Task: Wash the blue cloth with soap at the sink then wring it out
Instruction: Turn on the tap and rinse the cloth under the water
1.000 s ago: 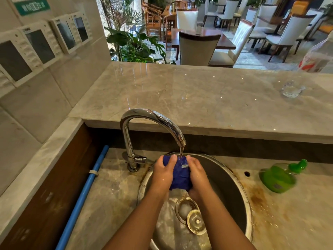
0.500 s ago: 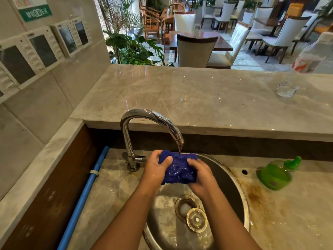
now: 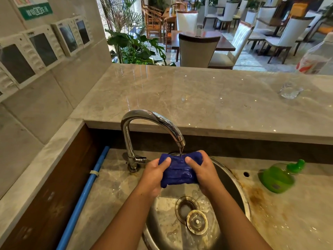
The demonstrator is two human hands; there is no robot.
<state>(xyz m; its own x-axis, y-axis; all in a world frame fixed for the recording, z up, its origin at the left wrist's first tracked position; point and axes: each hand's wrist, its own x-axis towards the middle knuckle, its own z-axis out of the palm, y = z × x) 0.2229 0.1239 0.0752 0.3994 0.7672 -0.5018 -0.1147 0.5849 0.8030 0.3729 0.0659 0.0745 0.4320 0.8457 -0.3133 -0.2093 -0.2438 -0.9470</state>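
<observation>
The wet blue cloth (image 3: 177,170) is bunched into a wide roll over the round steel sink (image 3: 239,193), right under the spout of the chrome faucet (image 3: 153,118). A thin stream of water runs onto its top. My left hand (image 3: 155,175) grips the cloth's left end with the thumb on top. My right hand (image 3: 204,171) grips its right end, fingers curled over the far edge. A green soap bottle (image 3: 278,176) lies on its side on the counter to the right of the sink.
The loose drain plug (image 3: 196,221) rests beside the open drain (image 3: 185,207) in the basin. A blue pipe (image 3: 84,195) runs along the left. On the raised marble ledge (image 3: 198,98) stand a small glass (image 3: 290,90) and a plastic bottle (image 3: 317,56).
The cloth was held upright and narrow between both hands; now it is stretched sideways into a wider roll, with my hands further apart and raised closer to the spout.
</observation>
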